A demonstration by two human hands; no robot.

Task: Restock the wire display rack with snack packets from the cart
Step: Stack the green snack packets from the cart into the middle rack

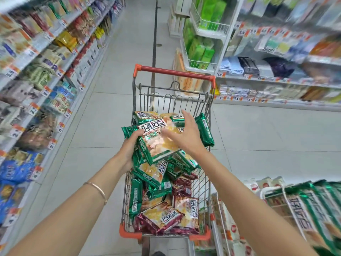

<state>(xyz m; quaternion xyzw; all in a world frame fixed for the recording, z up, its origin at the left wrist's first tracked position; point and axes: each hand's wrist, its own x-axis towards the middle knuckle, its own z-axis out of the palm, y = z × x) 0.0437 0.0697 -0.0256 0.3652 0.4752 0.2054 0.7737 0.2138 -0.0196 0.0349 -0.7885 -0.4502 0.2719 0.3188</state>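
Over cart | left fingers grip green packets | right fingers spread, empty | wire rack at right

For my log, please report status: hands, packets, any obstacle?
Left hand grips green packet stack over cart. Right hand open, above stack. Wire rack at lower right; no obstacle visible.

1 cart. 2 hands: left hand and right hand. 1 bracelet. Green packets in cart: 10+ visible, exact no. unclear as they overlap. Dark-red packets: min. 4. 1 wire rack btm right, its packets too blurred to count. 2 wire baskets w/ green boxes, approx. 3–4 per basket.
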